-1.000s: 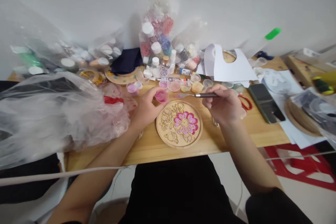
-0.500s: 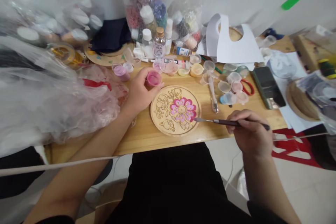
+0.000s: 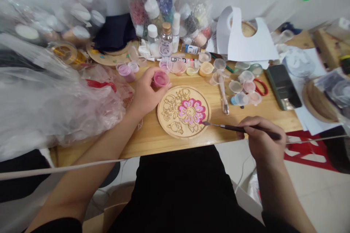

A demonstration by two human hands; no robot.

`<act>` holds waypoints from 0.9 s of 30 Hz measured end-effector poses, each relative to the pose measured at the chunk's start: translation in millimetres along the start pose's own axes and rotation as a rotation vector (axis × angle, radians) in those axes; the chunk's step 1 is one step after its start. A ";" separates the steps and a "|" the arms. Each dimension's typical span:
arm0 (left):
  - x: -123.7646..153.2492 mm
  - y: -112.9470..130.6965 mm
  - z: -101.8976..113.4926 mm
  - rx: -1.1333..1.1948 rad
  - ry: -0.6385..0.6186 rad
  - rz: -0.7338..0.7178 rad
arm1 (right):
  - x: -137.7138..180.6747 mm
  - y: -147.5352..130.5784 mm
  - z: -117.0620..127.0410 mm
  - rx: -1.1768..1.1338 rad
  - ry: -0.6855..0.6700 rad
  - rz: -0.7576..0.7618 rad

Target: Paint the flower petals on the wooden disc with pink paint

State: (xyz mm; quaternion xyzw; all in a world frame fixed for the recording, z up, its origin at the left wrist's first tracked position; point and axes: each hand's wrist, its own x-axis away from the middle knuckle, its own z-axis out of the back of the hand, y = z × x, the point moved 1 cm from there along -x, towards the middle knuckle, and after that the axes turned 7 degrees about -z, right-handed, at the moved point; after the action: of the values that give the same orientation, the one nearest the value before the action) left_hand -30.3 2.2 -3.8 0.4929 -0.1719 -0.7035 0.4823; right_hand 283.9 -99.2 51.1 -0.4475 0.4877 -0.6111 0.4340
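Note:
My left hand point(image 3: 149, 93) is closed around a small cup of pink paint point(image 3: 160, 79), held at the upper left rim of a round wooden plaque point(image 3: 166, 131). On the plaque, gold outlines trace flowers, and one large flower point(image 3: 191, 111) is coloured pink with darker magenta petal edges. My right hand point(image 3: 264, 136) grips a dark-handled palette knife point(image 3: 235, 128). The knife's blade tip reaches the flower's lower right petal edge; whether it touches the surface is hard to tell.
Small paint cups point(image 3: 206, 69) line the back of the wooden table, near a glue tube point(image 3: 180, 60) and bottles point(image 3: 166, 40). A clear-handled brush point(image 3: 223, 96), red scissors point(image 3: 261, 86) and a phone point(image 3: 283, 87) lie to the right. Plastic bags point(image 3: 62, 105) crowd the left.
The view has shifted slightly. Both hands keep their grips, and the knife's tip stays by the same lower right petal.

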 end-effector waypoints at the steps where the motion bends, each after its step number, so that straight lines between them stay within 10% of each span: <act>1: 0.0 0.3 0.3 -0.012 -0.003 0.009 | 0.4 0.2 0.3 0.007 0.005 -0.004; 27: 0.4 -0.3 1.0 0.023 -0.028 0.010 | 4.0 0.5 -1.6 0.043 -0.026 0.056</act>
State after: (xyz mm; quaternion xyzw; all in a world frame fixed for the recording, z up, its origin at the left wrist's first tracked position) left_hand -31.3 1.8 -3.7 0.4875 -0.1892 -0.7058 0.4779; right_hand 281.5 -102.8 50.9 -0.4324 0.4811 -0.6032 0.4667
